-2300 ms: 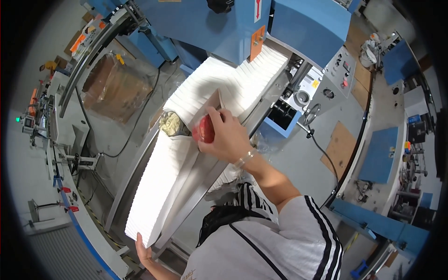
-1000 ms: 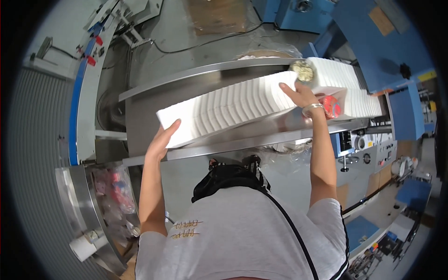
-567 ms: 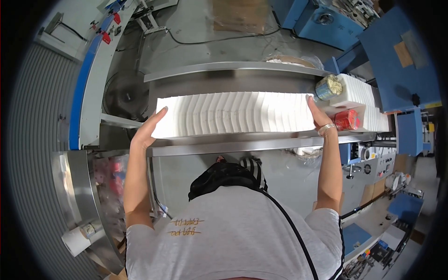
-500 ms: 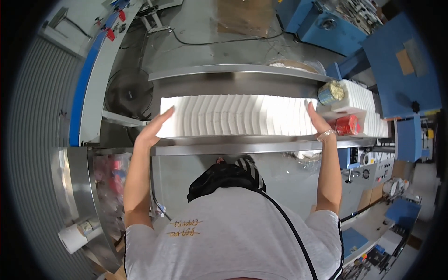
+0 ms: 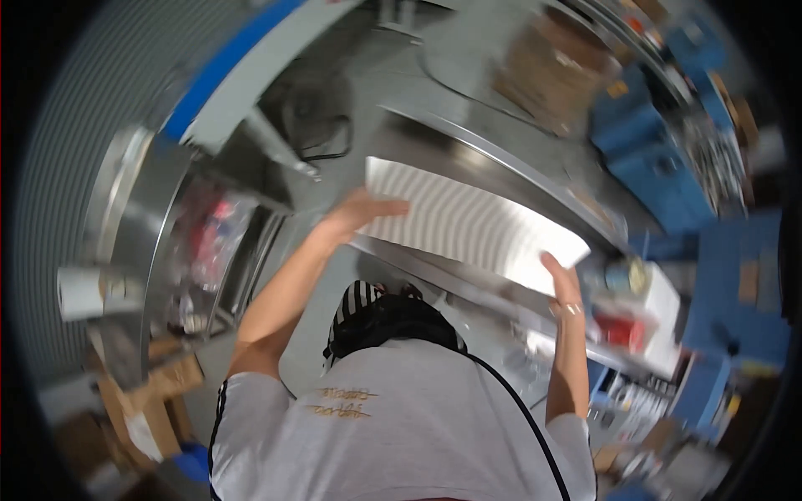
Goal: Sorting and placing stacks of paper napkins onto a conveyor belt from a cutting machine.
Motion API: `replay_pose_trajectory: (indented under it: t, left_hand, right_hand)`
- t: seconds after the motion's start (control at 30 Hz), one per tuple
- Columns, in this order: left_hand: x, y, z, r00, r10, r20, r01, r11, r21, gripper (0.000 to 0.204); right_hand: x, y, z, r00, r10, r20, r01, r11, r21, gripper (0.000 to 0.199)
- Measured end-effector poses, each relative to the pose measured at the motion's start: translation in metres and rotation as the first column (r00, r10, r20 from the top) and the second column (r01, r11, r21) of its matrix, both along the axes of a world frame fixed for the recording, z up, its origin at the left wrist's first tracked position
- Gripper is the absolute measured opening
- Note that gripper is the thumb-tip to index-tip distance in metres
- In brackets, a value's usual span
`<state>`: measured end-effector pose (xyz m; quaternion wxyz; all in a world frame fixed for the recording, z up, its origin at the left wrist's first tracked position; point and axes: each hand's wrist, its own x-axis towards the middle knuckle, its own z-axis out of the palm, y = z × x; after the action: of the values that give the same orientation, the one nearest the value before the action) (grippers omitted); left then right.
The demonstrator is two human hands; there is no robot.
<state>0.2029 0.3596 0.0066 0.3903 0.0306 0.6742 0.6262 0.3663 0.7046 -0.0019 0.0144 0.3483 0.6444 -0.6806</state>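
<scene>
A long row of white folded sheets (image 5: 468, 225) is squeezed end to end between my two hands and is held above the metal table (image 5: 501, 163). My left hand (image 5: 361, 213) presses flat against its left end. My right hand (image 5: 561, 280) presses against its right end, with a bracelet at the wrist. The picture is blurred by motion.
To the right, more white sheets (image 5: 664, 296) stay on the table with a round tin (image 5: 631, 274) and a red thing (image 5: 620, 327) beside them. Blue machines (image 5: 660, 159) fill the right side. Cardboard boxes (image 5: 150, 392) lie at lower left and a white roll (image 5: 82, 292) at left.
The row of sheets between my hands has come up off the table and away from the rest of the sheets. The view has swung and blurred.
</scene>
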Motion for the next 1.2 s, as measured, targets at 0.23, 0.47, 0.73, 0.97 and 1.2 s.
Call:
replay_pose_trajectory:
  t: [0.23,0.47,0.73,0.97,1.2]
  left_hand:
    - [-0.013,-0.095,0.033,0.85,0.41,-0.33,-0.343,0.907,0.243,0.073]
    - [0.02,-0.327,0.039,0.654,0.739,-0.162,-0.687,0.67,0.28,0.072]
    - [0.061,-0.541,0.01,0.339,0.94,0.039,-0.933,0.331,0.138,0.069]
    - [0.096,-0.606,0.013,0.285,0.956,0.071,-0.952,0.291,-0.1,0.073]
    - [0.087,-0.569,0.046,0.532,0.832,0.158,-0.641,0.517,-0.568,0.107]
  right_hand:
    - [-0.096,-0.045,0.034,0.89,0.278,-0.361,-0.232,0.959,0.165,0.07]
    - [-0.234,-0.302,0.082,0.699,0.65,-0.3,-0.641,0.754,0.141,0.072]
    - [-0.378,-0.589,0.034,0.234,0.951,-0.202,-0.972,0.224,-0.071,0.041]
    - [-0.483,-0.803,-0.015,-0.289,0.937,0.196,-0.926,-0.326,0.193,0.074]
    - [-0.487,-0.915,0.04,-0.533,0.796,0.286,-0.52,-0.575,0.631,0.065]
